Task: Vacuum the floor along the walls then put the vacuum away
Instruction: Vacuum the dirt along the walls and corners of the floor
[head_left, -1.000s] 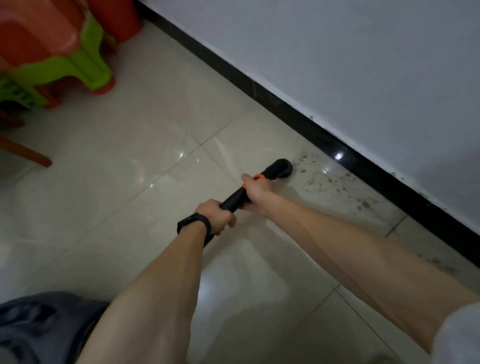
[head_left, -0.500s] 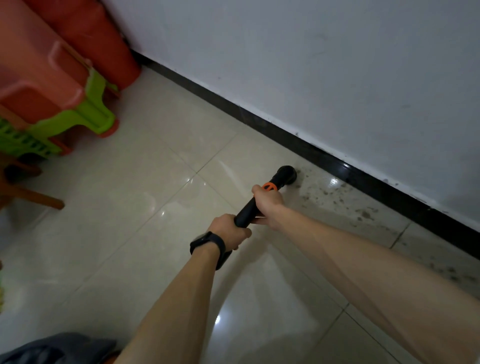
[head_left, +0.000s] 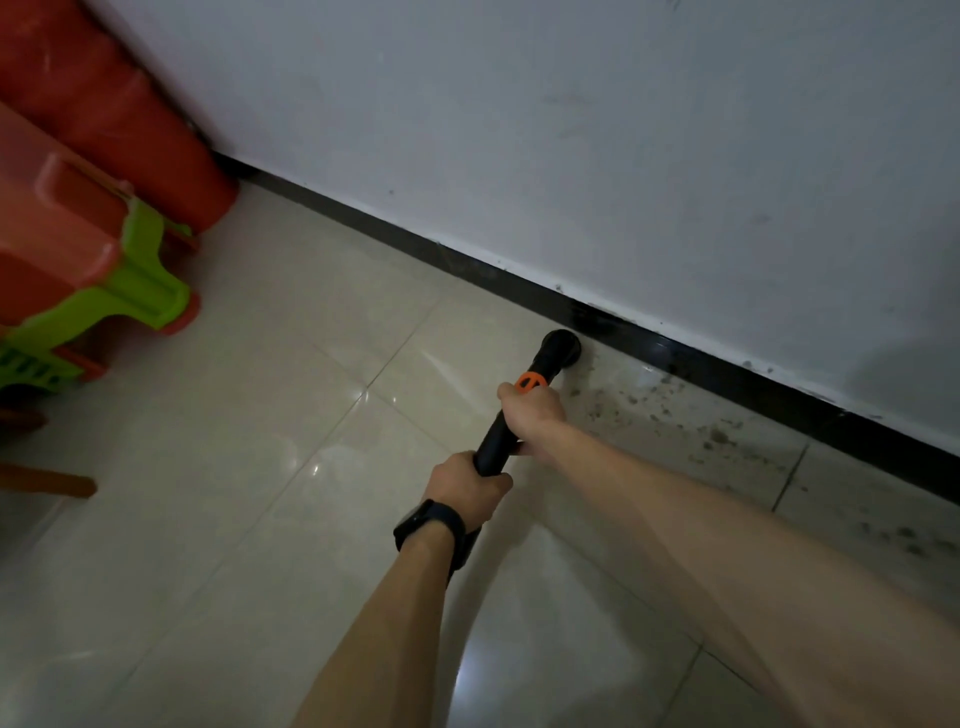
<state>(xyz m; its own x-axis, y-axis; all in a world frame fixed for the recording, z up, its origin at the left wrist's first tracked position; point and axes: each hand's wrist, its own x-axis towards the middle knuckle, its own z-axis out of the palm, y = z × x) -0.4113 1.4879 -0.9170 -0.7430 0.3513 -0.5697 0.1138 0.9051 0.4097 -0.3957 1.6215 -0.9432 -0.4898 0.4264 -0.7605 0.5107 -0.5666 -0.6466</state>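
Close by the black baseboard (head_left: 727, 371), the vacuum's nozzle (head_left: 561, 347) rests on the tiled floor (head_left: 234, 519). The right hand (head_left: 532, 413) is wrapped round the black vacuum tube (head_left: 493, 444) just behind its orange collar (head_left: 530, 382); the left hand (head_left: 465, 486) grips the tube lower down, nearer the body. Grey dust (head_left: 717, 434) lies on the tiles right of the nozzle.

Both arms stretch forward; the left hand (head_left: 466, 483) grips the vacuum wand (head_left: 495, 442) near its end, the right hand (head_left: 535, 415) farther down.
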